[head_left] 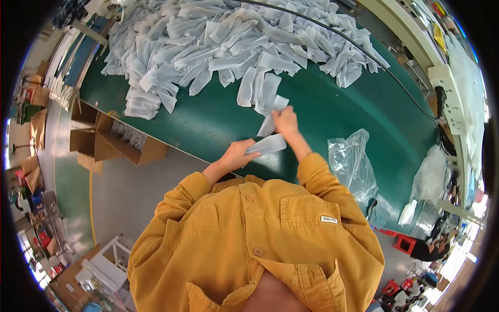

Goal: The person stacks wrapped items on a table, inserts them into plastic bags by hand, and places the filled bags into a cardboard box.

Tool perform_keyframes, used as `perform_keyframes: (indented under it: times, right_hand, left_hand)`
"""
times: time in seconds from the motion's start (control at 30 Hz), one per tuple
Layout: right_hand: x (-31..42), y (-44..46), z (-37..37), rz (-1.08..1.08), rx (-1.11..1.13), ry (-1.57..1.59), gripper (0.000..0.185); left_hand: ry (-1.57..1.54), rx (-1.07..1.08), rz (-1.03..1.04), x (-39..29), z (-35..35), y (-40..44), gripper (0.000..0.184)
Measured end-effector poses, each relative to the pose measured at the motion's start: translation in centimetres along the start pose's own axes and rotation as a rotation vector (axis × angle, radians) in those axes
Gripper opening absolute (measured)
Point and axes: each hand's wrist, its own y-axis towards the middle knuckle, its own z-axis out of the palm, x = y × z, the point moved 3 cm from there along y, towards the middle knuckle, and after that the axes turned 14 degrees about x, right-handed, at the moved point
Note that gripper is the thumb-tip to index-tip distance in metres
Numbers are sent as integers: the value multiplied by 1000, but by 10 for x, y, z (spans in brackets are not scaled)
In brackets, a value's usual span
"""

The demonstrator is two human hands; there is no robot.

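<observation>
My left hand is closed on one end of a whitish translucent sleeve near the table's front edge. My right hand is closed on another pale sleeve, with a further one sticking out below and left of its fingers. Just beyond my right hand, several loose sleeves lie on the green table. They reach back to a large heap of similar sleeves covering the table's far side.
A clear plastic bag lies on the table at right. A black cable crosses above the heap toward a power strip. An open cardboard box with small items stands left of the table, below its edge. White plastic lies far right.
</observation>
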Motion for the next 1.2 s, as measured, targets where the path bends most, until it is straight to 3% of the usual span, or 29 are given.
perform_keyframes:
  times: [0.07,0.1,0.2,0.23,0.33,0.47,0.57,0.67,0.8,0.9,0.97,1.0,1.2]
  right_hand:
    - [33,-39,-12,121,391,278,50]
    - [33,-41,-10,-12,319,42,39]
    - [41,-52,-38,-626,60,-78,34]
    - [51,-57,-48,-735,189,-45,44]
    - [41,-43,-25,-926,431,-231,48]
    - [22,-32,-10,-796,314,-136,30]
    - [10,-38,-6,-761,292,10,21]
    - [4,-44,-2,-696,340,87,20]
    - [6,-50,-5,-788,356,-5,20]
    - [26,-29,-37,-894,374,53,24]
    - [42,5,-59,-737,168,-71,33]
    - [48,23,-62,-831,79,-112,39]
    - [45,68,-50,-718,214,-289,35]
  left_hand:
    - [123,-56,152,7,20,-1,28]
    - [123,-61,133,7,27,-4,28]
    - [100,-83,81,4,43,-8,27]
    - [75,-91,65,3,47,-9,27]
    - [88,-135,82,6,58,-10,28]
    - [149,-232,138,8,55,-16,30]
    - [187,-438,230,2,45,-19,31]
    - [416,-643,248,-15,27,-19,30]
    - [687,-531,186,-5,10,-6,31]
    - [528,-401,218,25,13,3,31]
    - [560,-384,280,25,15,2,34]
    - [579,-374,312,24,15,2,36]
    - [438,-276,288,29,20,4,53]
